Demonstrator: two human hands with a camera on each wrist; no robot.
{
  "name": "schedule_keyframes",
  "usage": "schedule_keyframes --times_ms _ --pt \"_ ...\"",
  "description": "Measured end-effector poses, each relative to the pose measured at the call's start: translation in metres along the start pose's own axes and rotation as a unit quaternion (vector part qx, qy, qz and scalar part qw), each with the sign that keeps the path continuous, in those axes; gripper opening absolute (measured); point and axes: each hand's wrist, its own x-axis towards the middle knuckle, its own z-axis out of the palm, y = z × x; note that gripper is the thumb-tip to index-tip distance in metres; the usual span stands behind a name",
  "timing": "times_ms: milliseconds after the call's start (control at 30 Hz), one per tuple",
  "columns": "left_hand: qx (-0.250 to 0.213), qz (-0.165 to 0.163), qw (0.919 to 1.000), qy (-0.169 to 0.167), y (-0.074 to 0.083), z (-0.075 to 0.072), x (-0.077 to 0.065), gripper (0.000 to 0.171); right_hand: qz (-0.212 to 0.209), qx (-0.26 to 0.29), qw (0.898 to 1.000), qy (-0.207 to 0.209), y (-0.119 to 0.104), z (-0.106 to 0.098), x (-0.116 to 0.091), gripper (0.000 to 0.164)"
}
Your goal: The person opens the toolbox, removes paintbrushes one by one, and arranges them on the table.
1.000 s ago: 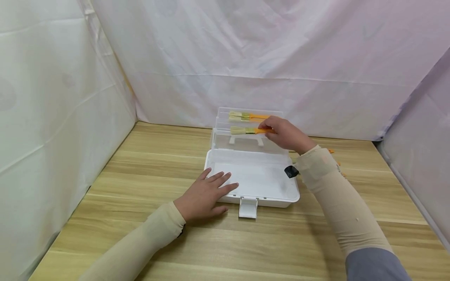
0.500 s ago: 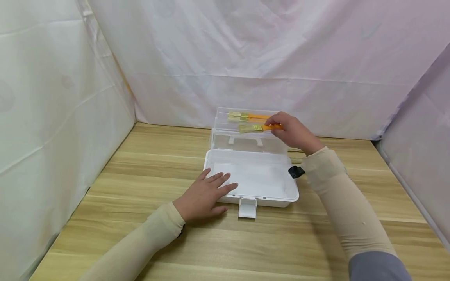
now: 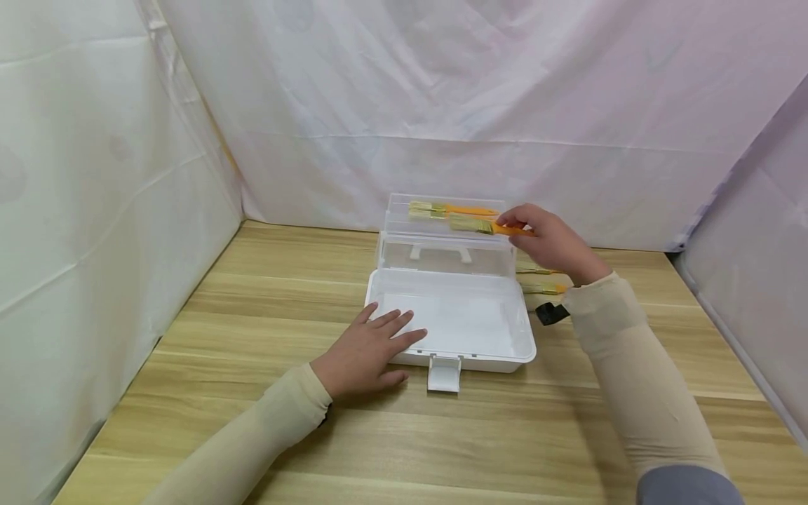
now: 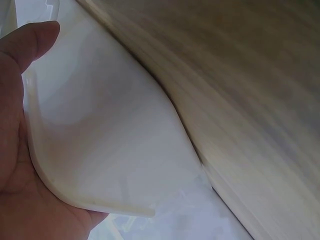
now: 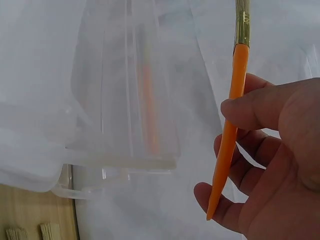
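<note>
My right hand pinches a paintbrush by its orange handle, bristles pointing left, in front of the box's raised rear part. In the right wrist view, thumb and fingers grip that orange handle. An opened white box stands on the table, with clear trays raised at its back. At least one more orange-handled brush lies in the top tray. My left hand rests with spread fingers on the box's front left corner. In the left wrist view, its palm touches the rim.
More brushes lie on the wooden table to the right of the box, partly hidden by my right arm. The front latch hangs down. White cloth walls stand behind and at both sides.
My right hand has moved to the right with the paintbrush, away from the middle of the raised tray. More of the brushes on the table now show. My left hand stays put.
</note>
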Motion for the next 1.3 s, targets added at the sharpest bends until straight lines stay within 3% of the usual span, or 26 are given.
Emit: schedule_keyframes --times_ms 433,767,1100,1300 --pt "0.002 0.002 1.0 -0.001 0.0 0.0 0.0 0.068 -0.008 0.015 1.0 0.027 0.018 -0.006 -0.031 0.032" --pt "0.01 0.003 0.9999 -0.012 -0.002 0.003 0.001 0.069 0.033 0.021 0.999 0.023 0.037 -0.007 -0.051 0.037" --pt "0.01 -0.003 0.9999 -0.013 -0.004 0.005 0.002 0.07 0.024 -0.004 0.999 0.027 0.057 -0.008 -0.07 0.039" --pt "0.009 0.0 0.9999 -0.01 -0.005 0.005 0.001 0.069 0.052 -0.011 0.998 0.025 0.069 -0.009 -0.085 0.041"
